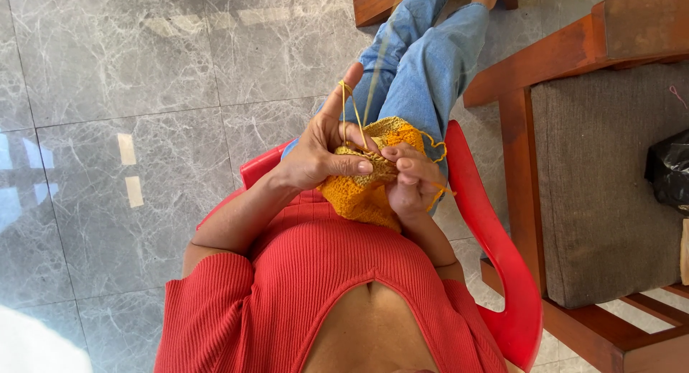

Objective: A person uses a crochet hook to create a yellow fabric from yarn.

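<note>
Hands meet over the lap of a person seated on a red plastic chair (495, 236). Left hand (316, 154) pinches a yellow crocheted piece (359, 193), yellow yarn (346, 104) looped over its raised forefinger. Right hand (410, 179) is closed on the piece's far edge, above blue jeans (423, 64).

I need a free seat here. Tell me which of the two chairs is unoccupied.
The wooden chair with the grey cushion, to the person's right; it holds only a black bag. The red plastic chair is taken by the person crocheting.
</note>
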